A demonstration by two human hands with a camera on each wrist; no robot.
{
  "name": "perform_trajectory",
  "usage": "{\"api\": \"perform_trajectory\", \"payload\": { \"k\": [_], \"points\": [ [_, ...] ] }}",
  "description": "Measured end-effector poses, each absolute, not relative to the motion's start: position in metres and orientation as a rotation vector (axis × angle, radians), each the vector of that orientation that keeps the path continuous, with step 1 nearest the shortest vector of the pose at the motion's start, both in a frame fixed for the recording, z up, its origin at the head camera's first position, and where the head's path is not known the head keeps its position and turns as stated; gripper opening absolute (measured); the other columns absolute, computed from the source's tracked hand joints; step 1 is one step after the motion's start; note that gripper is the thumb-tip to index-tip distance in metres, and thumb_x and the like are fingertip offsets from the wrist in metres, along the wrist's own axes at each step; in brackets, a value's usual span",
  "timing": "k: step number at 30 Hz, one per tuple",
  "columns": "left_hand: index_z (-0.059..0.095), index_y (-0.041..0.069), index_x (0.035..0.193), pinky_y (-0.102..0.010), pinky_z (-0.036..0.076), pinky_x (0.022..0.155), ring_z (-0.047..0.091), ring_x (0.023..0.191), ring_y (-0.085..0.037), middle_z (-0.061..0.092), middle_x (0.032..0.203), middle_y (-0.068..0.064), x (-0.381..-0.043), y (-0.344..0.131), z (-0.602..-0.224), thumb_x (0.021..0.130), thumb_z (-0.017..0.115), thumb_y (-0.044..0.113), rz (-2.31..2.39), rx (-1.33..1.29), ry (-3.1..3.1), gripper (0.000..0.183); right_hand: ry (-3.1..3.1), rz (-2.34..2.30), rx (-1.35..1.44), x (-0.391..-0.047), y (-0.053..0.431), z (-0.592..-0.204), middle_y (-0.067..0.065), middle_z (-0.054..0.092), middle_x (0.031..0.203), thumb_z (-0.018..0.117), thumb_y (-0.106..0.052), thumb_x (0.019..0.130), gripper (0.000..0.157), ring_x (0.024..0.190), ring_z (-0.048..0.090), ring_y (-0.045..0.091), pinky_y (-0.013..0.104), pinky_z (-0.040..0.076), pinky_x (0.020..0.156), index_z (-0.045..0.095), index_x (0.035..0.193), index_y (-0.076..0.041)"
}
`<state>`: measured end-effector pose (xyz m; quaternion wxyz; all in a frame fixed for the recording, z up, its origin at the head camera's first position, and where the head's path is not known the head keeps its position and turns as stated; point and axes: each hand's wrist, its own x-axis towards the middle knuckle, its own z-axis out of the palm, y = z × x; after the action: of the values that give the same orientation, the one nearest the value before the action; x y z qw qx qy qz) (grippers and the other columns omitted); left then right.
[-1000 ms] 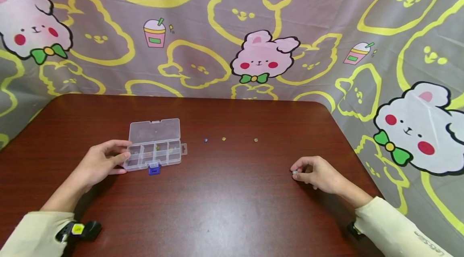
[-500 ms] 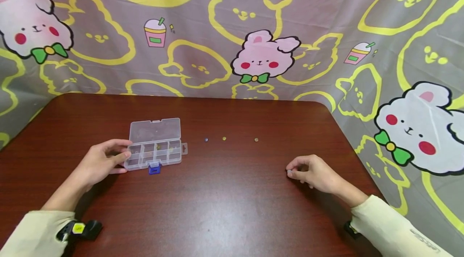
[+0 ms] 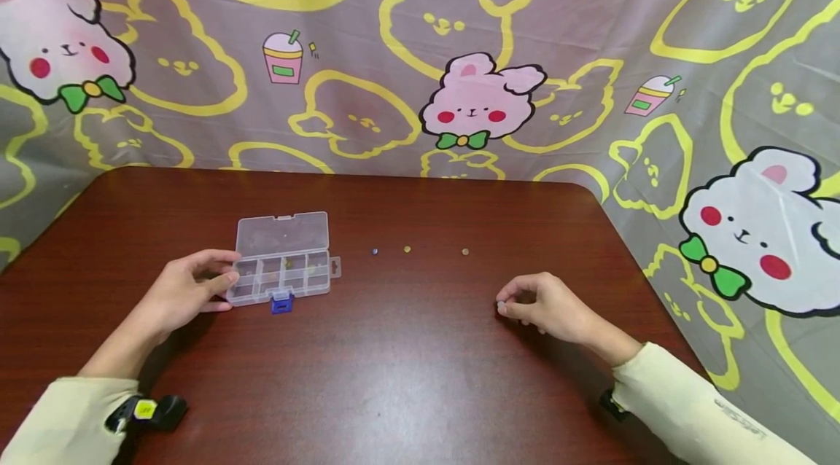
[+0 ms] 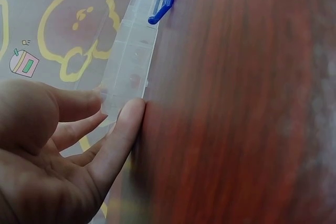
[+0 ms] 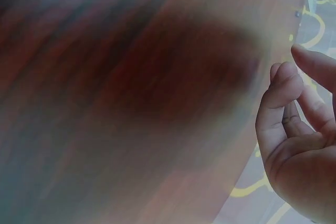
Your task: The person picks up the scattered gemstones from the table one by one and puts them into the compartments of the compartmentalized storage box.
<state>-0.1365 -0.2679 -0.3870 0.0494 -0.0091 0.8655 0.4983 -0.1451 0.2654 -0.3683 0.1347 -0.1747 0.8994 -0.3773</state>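
A clear plastic compartment box (image 3: 251,301) lies on the table, its lid (image 3: 282,235) tipped back and its blue latch (image 3: 282,303) facing the person. My left hand (image 3: 187,294) holds the left end of the box between thumb and fingers. Inside a few compartments are small yellowish and pinkish pieces. To the right, low over the table, my right hand (image 3: 547,308) pinches a small pale bead-like piece (image 3: 502,306) between thumb and index finger. In the right wrist view that piece is hidden; only the curled fingers (image 5: 278,98) show.
Three small bead-like pieces lie in a row right of the box: a blue one (image 3: 375,251), a yellow one (image 3: 407,249) and an amber one (image 3: 465,252). A patterned curtain (image 3: 367,49) hangs behind the dark wooden table (image 3: 394,377).
My right hand has moved left across the table with the pale bead-like piece, coming nearer the box. The left hand stays at the box's left end.
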Motion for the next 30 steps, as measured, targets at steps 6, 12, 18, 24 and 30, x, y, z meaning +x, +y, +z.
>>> {"api": "perform_trajectory", "payload": {
  "k": [6, 12, 18, 24, 30],
  "points": [
    [0.046, -0.008, 0.140, -0.034, 0.062, 0.066, 0.065, 0.083, -0.023, 0.052, 0.123, -0.031, -0.137, -0.268, -0.388, 0.103, 0.059, 0.010, 1.524, -0.026, 2.631, 0.043, 2.598, -1.132, -0.513, -0.149, 0.249, -0.366, 0.005, 0.062, 0.072, 0.075, -0.014, 0.092, 0.005, 0.053, 0.051, 0.015, 0.027, 0.044, 0.040, 0.074, 0.097, -0.012],
    [0.046, -0.008, 0.140, -0.034, 0.062, 0.066, 0.065, 0.083, -0.022, 0.052, 0.123, -0.030, -0.137, -0.268, -0.388, 0.103, 0.058, 0.010, 1.524, -0.030, 2.630, 0.042, 2.583, -1.180, -0.521, -0.153, 0.229, -0.363, 0.007, 0.064, 0.073, 0.075, -0.014, 0.091, 0.005, 0.052, 0.051, 0.015, 0.026, 0.042, 0.039, 0.074, 0.096, -0.013],
    [0.047, -0.008, 0.139, -0.034, 0.062, 0.066, 0.064, 0.084, -0.021, 0.053, 0.121, -0.028, -0.136, -0.266, -0.387, 0.102, 0.059, 0.009, 1.538, -0.024, 2.626, 0.042, 2.561, -1.232, -0.535, -0.157, 0.208, -0.364, 0.010, 0.065, 0.071, 0.075, -0.012, 0.091, 0.004, 0.050, 0.050, 0.016, 0.026, 0.042, 0.038, 0.074, 0.095, -0.014],
    [0.048, -0.007, 0.139, -0.034, 0.062, 0.066, 0.064, 0.084, -0.022, 0.053, 0.119, -0.027, -0.136, -0.265, -0.386, 0.102, 0.059, 0.009, 1.520, -0.031, 2.642, 0.042, 2.524, -1.266, -0.531, -0.160, 0.190, -0.365, 0.011, 0.063, 0.069, 0.076, -0.012, 0.091, 0.005, 0.049, 0.049, 0.015, 0.026, 0.040, 0.037, 0.075, 0.095, -0.014],
    [0.048, -0.007, 0.139, -0.033, 0.062, 0.066, 0.063, 0.085, -0.023, 0.053, 0.119, -0.027, -0.136, -0.265, -0.386, 0.103, 0.059, 0.009, 1.520, -0.047, 2.645, 0.042, 2.505, -1.286, -0.585, -0.164, 0.173, -0.366, 0.009, 0.063, 0.070, 0.076, -0.011, 0.090, 0.006, 0.047, 0.049, 0.013, 0.024, 0.040, 0.037, 0.075, 0.094, -0.015]
  ]
}}
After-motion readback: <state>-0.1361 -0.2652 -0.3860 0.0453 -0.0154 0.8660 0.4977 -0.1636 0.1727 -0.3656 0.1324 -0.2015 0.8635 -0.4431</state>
